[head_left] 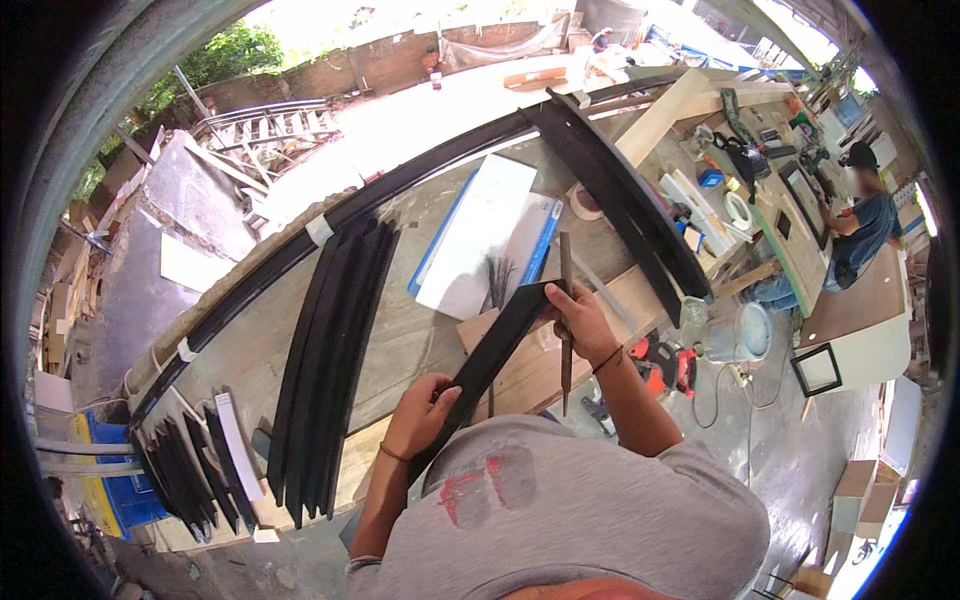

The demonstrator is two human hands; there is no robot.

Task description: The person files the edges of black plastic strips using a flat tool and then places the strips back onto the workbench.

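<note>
My left hand [418,418] is closed around the lower part of a long black frame strip [495,365], which slants up to the right in front of my body. Near the strip's upper end, my right hand [582,322] grips a thin, dark file-like bar [567,365] standing roughly upright. The right fingers also touch the strip's cut end. Just beyond lies a white sheet [490,225] over a blue-edged pack, with a bunch of thin dark pieces [499,280] on its near part. The lower end of the strip is hidden by my arm and shirt.
Bundles of black strips [335,360] lie on the workbench [415,340] to the left, and shorter ones [180,475] at its left end. More long black strips [615,190] cross the right side. A red power tool [670,368] and a bucket [745,330] stand beyond. A person [865,225] works at the far right.
</note>
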